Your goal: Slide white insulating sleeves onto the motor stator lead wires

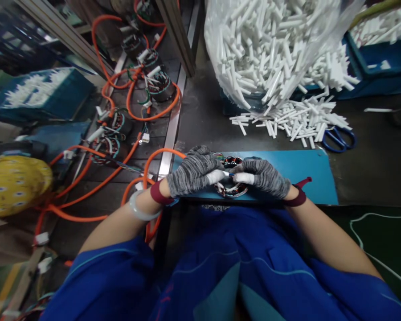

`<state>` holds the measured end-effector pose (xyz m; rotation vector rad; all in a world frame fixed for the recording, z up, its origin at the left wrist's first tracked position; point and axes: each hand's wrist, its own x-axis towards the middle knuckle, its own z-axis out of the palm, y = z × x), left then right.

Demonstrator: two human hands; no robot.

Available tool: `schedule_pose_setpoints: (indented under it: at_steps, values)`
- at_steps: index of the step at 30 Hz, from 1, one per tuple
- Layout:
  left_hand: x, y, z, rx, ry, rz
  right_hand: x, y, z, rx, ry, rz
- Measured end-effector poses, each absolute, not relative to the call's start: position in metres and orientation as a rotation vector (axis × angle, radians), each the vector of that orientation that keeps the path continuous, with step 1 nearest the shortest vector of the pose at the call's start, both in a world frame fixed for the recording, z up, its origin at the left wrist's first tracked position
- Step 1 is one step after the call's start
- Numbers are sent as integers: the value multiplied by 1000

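Observation:
A ring-shaped motor stator [233, 192] with coloured windings lies on a blue mat [296, 162] in front of me. Both hands wear grey striped gloves with white-covered fingertips, and they meet above the ring. My left hand [198, 171] is closed in a pinch on a small white sleeve [226, 174]. Closed from the other side, my right hand [263, 177] pinches a dark wire [231, 175] at the sleeve's end. My fingers hide part of the windings, and how far the wire sits in the sleeve cannot be made out.
White sleeves spill from a clear plastic bag [270, 53] onto the table, beside blue scissors [339, 139]. On the left, a conveyor carries stators [160, 85] and orange cables [103, 218]. A person in a yellow patterned cap [18, 185] is at far left, near a blue bin [63, 100].

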<state>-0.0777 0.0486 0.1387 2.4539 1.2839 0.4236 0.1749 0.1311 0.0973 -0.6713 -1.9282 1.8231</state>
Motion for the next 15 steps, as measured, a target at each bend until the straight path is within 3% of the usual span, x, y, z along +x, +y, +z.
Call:
schedule_pose_setpoints:
  at_steps: [7, 12, 15]
  values:
    - [-64, 55, 148, 2351, 1290, 449, 170, 116, 91, -779, -1919, 1680]
    - [-61, 59, 149, 2455, 1361, 220, 176, 110, 85, -779, -2287, 933]
    - [-47, 62, 152, 2526, 1475, 26, 193, 115, 83, -710, -2326, 767]
